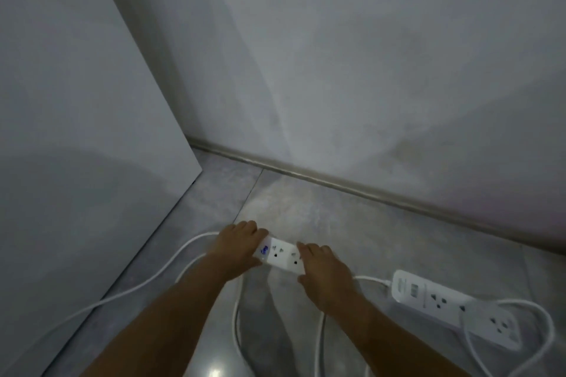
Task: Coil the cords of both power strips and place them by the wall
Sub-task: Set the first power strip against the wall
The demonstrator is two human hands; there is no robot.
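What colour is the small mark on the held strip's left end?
Blue; the mark sits on the white power strip, clearest in the head view.

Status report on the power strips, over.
Left grip and right grip holding opposite ends of first power strip, on floor short of wall. Cords uncoiled. Second power strip lies right. Path to wall open.

Noting smooth, faintly glossy moulded casing on the short white rectangular plastic power strip [283, 254] and on the longer white plastic power strip [444, 304] at the right. Finding the thin white round cords [179, 254] sleeved in smooth plastic. Seeing polished grey stone-look floor tiles [306, 202] throwing back a bright glint. Reading the pale grey painted wall [367, 55] as matt and blotchy, the tall white flat panel [76, 101] as smooth and satin.
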